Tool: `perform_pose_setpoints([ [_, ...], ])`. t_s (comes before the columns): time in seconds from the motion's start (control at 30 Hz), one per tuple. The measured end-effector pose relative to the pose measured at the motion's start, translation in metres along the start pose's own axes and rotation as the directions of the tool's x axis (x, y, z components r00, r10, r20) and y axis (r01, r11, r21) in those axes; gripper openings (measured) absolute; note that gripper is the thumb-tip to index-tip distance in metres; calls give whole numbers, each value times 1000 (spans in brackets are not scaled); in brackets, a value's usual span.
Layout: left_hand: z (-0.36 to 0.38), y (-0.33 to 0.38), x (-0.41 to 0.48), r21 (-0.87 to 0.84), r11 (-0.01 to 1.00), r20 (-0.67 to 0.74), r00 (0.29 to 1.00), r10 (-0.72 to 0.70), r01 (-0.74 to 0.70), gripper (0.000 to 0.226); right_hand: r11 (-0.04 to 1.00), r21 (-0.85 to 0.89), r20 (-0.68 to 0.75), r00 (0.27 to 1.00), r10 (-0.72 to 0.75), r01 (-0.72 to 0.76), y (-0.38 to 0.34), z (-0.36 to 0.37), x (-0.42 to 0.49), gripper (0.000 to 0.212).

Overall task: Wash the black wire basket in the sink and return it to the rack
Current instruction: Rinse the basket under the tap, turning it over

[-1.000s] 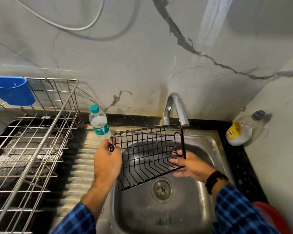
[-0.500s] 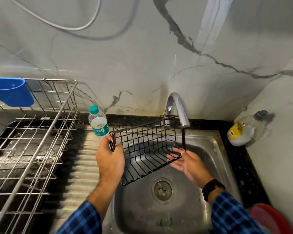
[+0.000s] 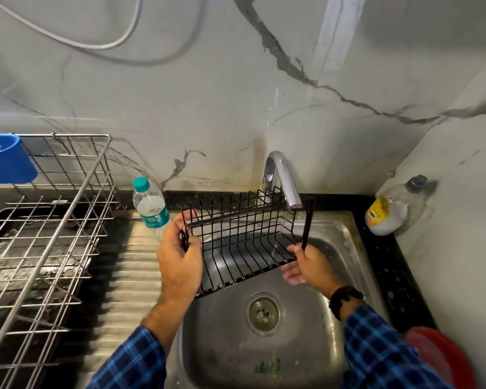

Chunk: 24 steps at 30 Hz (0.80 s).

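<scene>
With both hands at opposite ends, black wire basket (image 3: 244, 242) hangs over sink (image 3: 334, 276), long axis running left-right between grips. Left hand (image 3: 180, 262) clamps left end; right hand (image 3: 306, 265) fingers loosely curled on right-end upright. Beyond right grip: tap spout (image 3: 286, 183) over that end. Rack (image 3: 54, 220) lies left, nearer left hand.
</scene>
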<state>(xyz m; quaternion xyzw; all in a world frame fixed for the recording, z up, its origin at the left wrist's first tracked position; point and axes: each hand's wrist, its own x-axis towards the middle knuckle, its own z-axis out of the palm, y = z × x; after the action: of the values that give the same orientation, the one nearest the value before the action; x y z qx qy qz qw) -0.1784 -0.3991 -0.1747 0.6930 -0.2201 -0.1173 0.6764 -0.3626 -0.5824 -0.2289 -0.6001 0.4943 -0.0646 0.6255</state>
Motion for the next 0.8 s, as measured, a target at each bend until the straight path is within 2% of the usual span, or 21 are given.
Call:
perform_pose_setpoints([
  [0.03, -1, -2, 0, -3, 1000, -4, 1000, 0, 0, 42, 999, -52, 22, 1000, 5, -4, -1, -1, -2, 30],
  [0.07, -1, -4, -1, -18, 1000, -16, 1000, -7, 7, 42, 1000, -24, 23, 1000, 9, -9, -2, -2, -2, 29],
  [0.1, -1, -6, -3, -41, 999, -30, 999, -22, 21, 42, 992, 121, 15, 1000, 18, -20, -3, -2, -3, 28],
  [0.13, 0, -8, -5, -67, 997, -43, 998, -40, 37, 44, 936, 349, 4, 999, 38, -37, -5, 0, -4, 27],
  [0.17, 2, -9, -7, -94, 994, -48, 997, -60, 55, 46, 826, 561, 17, 999, 48, -49, -8, 2, -5, 26],
  [0.2, 5, -10, -9, -118, 990, -48, 996, -82, 76, 47, 716, 695, 41, 998, 45, -61, -11, 5, -6, 26],
  [0.23, 8, -10, -10, -130, 987, -45, 994, -98, 92, 48, 657, 749, 76, 996, 37, -81, -13, 9, -6, 27],
  [0.33, 18, -9, -7, -144, 984, -50, 992, -116, 107, 51, 625, 768, 154, 988, 33, -141, -15, 27, -9, 32],
  [0.47, 29, -10, 4, -168, 982, -36, 995, -94, 87, 54, 768, 618, 245, 969, 17, -170, -15, 45, -10, 28],
  [0.53, 30, -11, 7, -164, 985, -27, 998, -63, 58, 54, 777, 617, 175, 984, 20, -126, -13, 43, -4, 26],
  [0.63, 25, -17, 10, -169, 984, -20, 998, -55, 51, 52, 622, 783, -26, 998, 54, -14, -9, 15, 9, 30],
  [0.67, 22, -18, 11, -175, 983, -25, 998, -57, 52, 53, 610, 792, -67, 996, 56, 19, -8, 4, 13, 31],
  [0.8, 19, -26, 11, -240, 968, -77, 993, -92, 71, 56, 698, 714, -139, 989, 58, 59, -11, -5, 16, 24],
])
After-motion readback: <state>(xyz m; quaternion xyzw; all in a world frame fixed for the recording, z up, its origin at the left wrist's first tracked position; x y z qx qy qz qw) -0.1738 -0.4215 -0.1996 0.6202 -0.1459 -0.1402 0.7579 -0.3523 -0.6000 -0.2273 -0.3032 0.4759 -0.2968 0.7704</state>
